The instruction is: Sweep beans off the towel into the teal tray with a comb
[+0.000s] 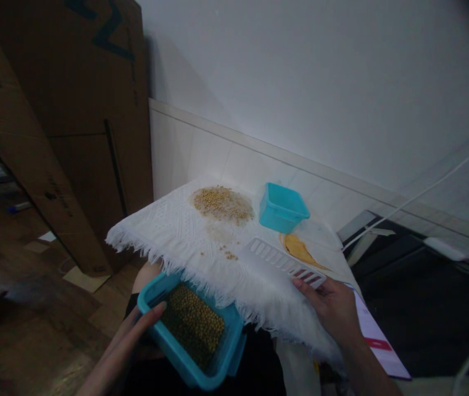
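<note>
My left hand (141,330) grips the near-left rim of a teal plastic tub (234,341) filled with small yellow-green beans (193,324), held just below the fringed front edge of a white cloth (176,236). My right hand (333,308) holds the near end of a white slotted plastic scraper (277,258) that lies on the cloth. A pile of tan beans (222,202) sits at the cloth's far side, with a few loose beans (230,254) trailing toward the scraper.
A second, smaller teal tub (281,208) stands on the cloth at the back, beside a yellow scrap (298,248). A large cardboard box (65,126) leans at the left. White cables (419,193) run along the right wall. Wooden floor (32,330) lies below left.
</note>
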Available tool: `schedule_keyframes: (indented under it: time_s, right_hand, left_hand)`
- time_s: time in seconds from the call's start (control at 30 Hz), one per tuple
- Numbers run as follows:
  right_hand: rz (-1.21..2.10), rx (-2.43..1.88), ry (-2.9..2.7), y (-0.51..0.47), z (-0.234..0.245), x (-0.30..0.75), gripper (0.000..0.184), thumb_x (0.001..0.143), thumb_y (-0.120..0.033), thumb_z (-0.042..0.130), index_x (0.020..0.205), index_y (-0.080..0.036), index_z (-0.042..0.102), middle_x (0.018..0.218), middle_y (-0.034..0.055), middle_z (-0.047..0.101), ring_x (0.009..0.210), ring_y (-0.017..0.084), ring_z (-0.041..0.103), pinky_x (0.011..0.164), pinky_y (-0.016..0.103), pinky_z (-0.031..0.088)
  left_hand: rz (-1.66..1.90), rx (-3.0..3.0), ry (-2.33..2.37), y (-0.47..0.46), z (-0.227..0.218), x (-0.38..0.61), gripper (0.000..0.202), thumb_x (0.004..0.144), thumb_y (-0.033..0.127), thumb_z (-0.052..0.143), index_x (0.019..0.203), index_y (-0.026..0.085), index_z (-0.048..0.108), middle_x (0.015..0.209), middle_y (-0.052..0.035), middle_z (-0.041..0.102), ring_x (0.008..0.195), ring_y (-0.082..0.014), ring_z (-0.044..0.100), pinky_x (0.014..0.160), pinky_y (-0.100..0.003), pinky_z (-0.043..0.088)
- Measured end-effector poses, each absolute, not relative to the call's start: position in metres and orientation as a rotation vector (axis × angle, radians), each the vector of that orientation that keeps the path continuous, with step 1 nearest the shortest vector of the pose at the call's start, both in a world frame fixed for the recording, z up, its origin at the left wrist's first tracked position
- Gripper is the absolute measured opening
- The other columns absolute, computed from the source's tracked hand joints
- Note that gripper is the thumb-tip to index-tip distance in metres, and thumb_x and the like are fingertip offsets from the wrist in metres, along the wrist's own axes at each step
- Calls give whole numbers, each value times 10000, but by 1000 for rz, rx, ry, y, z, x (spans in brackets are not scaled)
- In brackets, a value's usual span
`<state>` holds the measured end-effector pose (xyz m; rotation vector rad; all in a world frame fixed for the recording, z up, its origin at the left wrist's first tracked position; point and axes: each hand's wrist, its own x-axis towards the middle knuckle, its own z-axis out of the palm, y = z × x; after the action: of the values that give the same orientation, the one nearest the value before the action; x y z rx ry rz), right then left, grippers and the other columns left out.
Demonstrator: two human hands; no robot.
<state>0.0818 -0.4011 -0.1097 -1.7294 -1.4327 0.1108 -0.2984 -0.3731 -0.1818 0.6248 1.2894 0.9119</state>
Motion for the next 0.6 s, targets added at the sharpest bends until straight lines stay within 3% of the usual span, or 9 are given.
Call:
schedule_keyframes:
  time_s: [0.33,0.43,0.6]
  right_hand:
    - [142,-1659,-1475,-402,-117,80,289,869,-532,796,853,-263,900,828,53,870,637,314,810,527,358,631]
    - [139,-1652,-1487,-402,-121,81,269,880,-516,801,868,-267,903,826,47,870,646,312,809,530,353,631]
    - [156,-1666,-1482,-400,-117,76,277,858,-517,804,852,-259,906,830,58,870,695,334,825,590,383,667]
  left_hand:
    - [908,648,1285,-372,-175,-298,791,789,617,873,1483,276,708,1592,-160,672,1403,-520,627,743,-472,712]
    - [910,652,1276,-373,-173,-298,794,799,623,860,1501,294,688,1639,-143,633,1433,-506,606,743,-447,713]
    - [915,656,1289,-372,-174,-297,857,787,618,869,1543,270,660,1649,-163,616,1470,-531,563,734,-440,718]
